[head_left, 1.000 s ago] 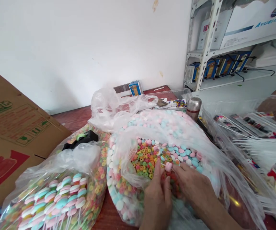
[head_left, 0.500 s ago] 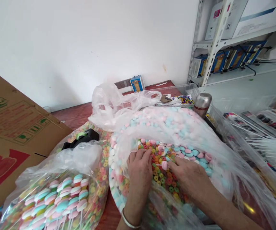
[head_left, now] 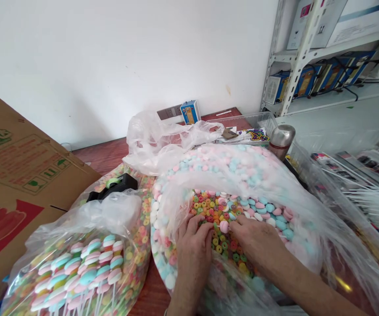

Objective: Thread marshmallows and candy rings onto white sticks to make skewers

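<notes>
A pink marshmallow (head_left: 224, 226) on a thin white stick is held over the ring-shaped candies by my right hand (head_left: 257, 241), whose thumb and forefinger are pinched just behind it. From the left, my left hand (head_left: 194, 239) comes close to the stick's free end, its thumb and fingers pressed together; what they grip is hidden. Colourful ring candies (head_left: 205, 206) lie beneath both hands in an opened clear bag. Around them, the large bag (head_left: 242, 162) is filled with pink, blue and white marshmallows.
Finished marshmallow-and-ring skewers (head_left: 84, 267) lie on another bag of rings at left, near a black tape dispenser (head_left: 115, 186). A cardboard box (head_left: 18, 175) stands far left. A steel flask (head_left: 281, 138) and plastic bins (head_left: 311, 184) stand right. Crumpled plastic (head_left: 163, 140) lies behind.
My left hand has drawn back from the ring candies towards the stick's end, its fingers now closer together. My right hand still holds the stick in nearly the same place. The view has shifted slightly.
</notes>
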`<state>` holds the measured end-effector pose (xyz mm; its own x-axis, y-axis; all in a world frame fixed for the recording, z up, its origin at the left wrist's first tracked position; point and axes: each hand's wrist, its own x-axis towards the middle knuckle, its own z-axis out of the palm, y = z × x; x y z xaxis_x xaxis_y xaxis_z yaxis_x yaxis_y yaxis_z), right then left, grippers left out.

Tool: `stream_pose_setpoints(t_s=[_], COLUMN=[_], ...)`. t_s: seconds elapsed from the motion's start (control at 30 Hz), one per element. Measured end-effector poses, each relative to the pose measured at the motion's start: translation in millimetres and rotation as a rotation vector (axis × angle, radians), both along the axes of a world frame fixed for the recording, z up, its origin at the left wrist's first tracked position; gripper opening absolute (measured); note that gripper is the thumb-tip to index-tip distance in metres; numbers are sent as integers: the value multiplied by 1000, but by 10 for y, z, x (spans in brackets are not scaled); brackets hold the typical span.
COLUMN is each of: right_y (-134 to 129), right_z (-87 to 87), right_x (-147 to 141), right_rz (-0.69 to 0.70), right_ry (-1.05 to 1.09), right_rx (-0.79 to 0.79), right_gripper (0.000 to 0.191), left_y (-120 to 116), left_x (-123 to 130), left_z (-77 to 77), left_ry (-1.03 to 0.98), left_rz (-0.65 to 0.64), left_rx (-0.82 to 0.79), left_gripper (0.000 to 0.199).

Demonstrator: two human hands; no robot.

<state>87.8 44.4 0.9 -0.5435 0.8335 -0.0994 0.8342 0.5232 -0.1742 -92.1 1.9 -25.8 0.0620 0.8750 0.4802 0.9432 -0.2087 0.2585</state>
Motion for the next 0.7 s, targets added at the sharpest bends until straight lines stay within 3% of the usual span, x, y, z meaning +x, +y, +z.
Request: stream_pose_setpoints(t_s=[0.17, 0.3, 0.4, 0.53, 0.7], right_y=[-100, -268, -366, -418, -437], right_z=[-97, -240, -316, -340, -313], right_x=[143, 323, 376, 353, 352], right_rz=[-83, -50, -44, -43, -54], right_ry=[-11, -19, -17, 5, 56], right_rx=[-32, 11, 74, 112, 78], right_gripper=[21, 23, 26, 26, 26], left_y=[0, -32, -95, -205, -251], left_x=[-13, -15, 9, 82, 147], left_z=[-31, -14, 28, 58, 10], left_ry=[-41, -49, -43, 2, 9], left_rz=[12, -4, -42, -105, -84], left_rx=[1, -13, -22, -131, -192], left_gripper=[17, 25, 19, 22, 28])
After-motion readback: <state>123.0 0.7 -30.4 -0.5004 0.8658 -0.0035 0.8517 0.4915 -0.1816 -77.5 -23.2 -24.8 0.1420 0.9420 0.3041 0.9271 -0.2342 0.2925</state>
